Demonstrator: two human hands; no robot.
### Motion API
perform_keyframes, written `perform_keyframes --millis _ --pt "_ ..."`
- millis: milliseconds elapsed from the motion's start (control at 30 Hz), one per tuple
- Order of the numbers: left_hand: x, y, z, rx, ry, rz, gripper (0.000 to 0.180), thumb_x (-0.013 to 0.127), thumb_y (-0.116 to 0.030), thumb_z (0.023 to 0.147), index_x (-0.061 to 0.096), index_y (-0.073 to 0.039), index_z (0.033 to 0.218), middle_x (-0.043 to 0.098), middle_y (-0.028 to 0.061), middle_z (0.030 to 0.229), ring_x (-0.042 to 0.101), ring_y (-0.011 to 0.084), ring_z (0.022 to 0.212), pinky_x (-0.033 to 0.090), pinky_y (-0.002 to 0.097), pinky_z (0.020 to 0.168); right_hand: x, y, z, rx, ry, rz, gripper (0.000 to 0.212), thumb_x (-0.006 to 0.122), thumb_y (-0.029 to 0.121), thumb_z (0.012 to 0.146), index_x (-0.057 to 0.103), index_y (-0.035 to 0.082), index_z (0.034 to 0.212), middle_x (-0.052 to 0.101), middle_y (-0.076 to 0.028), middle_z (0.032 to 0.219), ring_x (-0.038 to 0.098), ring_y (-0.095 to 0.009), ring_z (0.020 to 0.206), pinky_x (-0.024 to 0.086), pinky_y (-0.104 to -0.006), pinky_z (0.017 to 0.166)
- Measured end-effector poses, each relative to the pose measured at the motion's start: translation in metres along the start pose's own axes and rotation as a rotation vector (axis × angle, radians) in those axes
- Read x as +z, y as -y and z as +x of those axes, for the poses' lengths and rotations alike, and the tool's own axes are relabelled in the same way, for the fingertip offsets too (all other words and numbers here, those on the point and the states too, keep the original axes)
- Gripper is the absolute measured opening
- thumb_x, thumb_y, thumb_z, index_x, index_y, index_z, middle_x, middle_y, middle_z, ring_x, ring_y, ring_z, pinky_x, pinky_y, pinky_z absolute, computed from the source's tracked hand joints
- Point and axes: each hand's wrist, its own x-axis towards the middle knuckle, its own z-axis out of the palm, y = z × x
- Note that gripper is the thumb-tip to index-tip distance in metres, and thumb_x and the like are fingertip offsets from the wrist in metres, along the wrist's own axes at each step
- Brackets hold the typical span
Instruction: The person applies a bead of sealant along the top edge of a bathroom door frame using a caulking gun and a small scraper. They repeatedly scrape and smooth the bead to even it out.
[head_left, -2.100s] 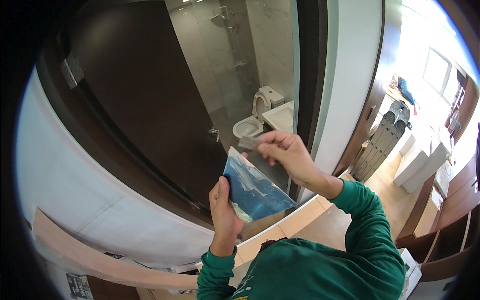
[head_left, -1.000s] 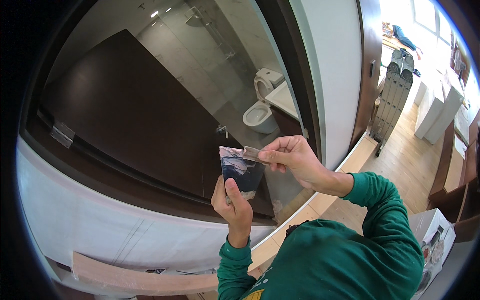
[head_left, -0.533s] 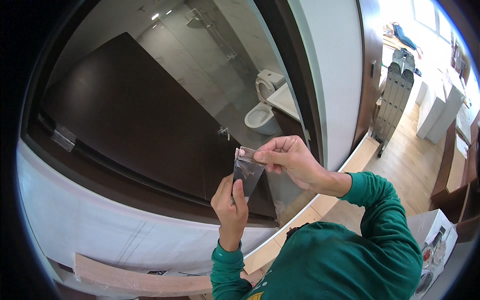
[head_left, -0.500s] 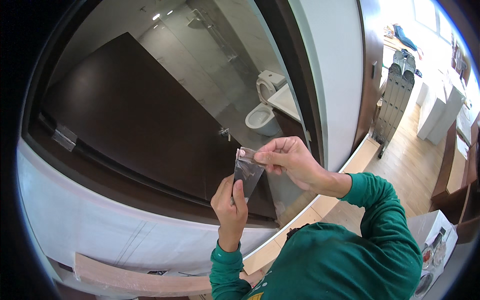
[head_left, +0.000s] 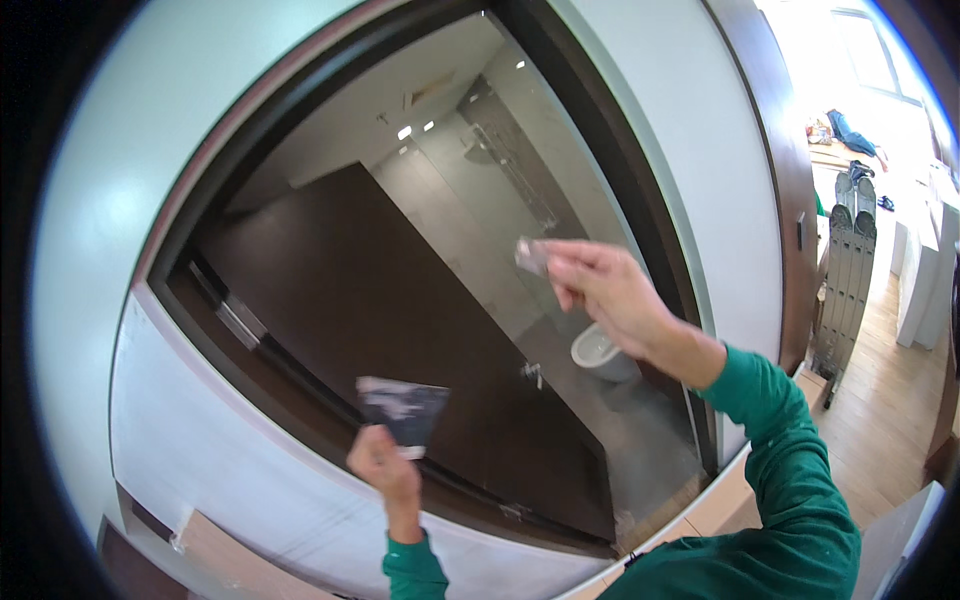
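Just above my left hand (head_left: pixel 383 462), which grips it near the lower edge, stands a dark plate (head_left: pixel 408 410), the door (head_left: pixel 390 290) behind it. Higher and well apart to the right, my right hand (head_left: pixel 612 297) pinches a small blurred piece (head_left: pixel 530 256), with the toilet (head_left: pixel 598 354) beyond and below that hand.

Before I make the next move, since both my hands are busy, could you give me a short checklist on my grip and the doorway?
1. Plate held: ok; the left hand grips the dark plate near its lower edge.
2. Small piece held: ok; the right hand pinches the small flat piece at its fingertips.
3. Plate and piece apart: ok; a clear gap lies between them.
4. One hand free: not ok; each holds something.
5. Door open: ok; the dark door stands ajar.
6. Plate surface evenly coated: cannot tell; it is blurred.
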Motion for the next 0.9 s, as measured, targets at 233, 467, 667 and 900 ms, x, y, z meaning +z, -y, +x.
perform_keyframes --millis 233,467,667,900 --pt "-0.119 0.059 0.159 0.097 -0.907 -0.016 0.063 0.051 -0.044 0.107 0.066 0.017 0.112 0.069 0.0215 0.102 0.060 0.0251 0.089 0.050 0.0370 0.087 0.021 0.093 0.191 -0.613 -0.187 -0.083 0.024 0.068 0.011 0.097 0.067 -0.005 0.115 0.063 -0.003 0.086 0.060 -0.011 0.076 0.053 -0.0281 0.072" --pt "-0.201 0.099 0.245 -0.028 -1.114 -0.270 0.066 0.054 -0.047 0.105 0.065 0.017 0.115 0.068 0.0208 0.111 0.064 0.0280 0.097 0.052 0.0368 0.090 0.038 0.139 0.306 -0.802 -0.546 -0.097 0.016 0.071 0.009 0.092 0.075 -0.003 0.102 0.069 -0.005 0.081 0.065 -0.011 0.067 0.055 -0.0268 0.065" --pt "-0.196 0.098 0.252 -0.194 -1.144 -0.305 0.067 0.052 -0.049 0.104 0.063 0.016 0.115 0.066 0.0200 0.114 0.066 0.0317 0.098 0.058 0.0432 0.084 0.035 0.152 0.360 -0.905 -0.669 -0.220 0.015 0.071 0.009 0.089 0.079 0.001 0.099 0.070 -0.005 0.077 0.067 -0.011 0.068 0.055 -0.0274 0.066" --pt "-0.189 0.089 0.247 -0.143 -1.134 -0.370 0.067 0.051 -0.051 0.104 0.062 0.014 0.115 0.065 0.0192 0.115 0.065 0.0326 0.107 0.056 0.0456 0.095 0.035 0.158 0.385 -1.008 -0.849 -0.412 0.025 0.068 0.022 0.091 0.077 0.005 0.107 0.072 -0.019 0.102 0.068 -0.037 0.096 0.053 -0.0442 0.086"
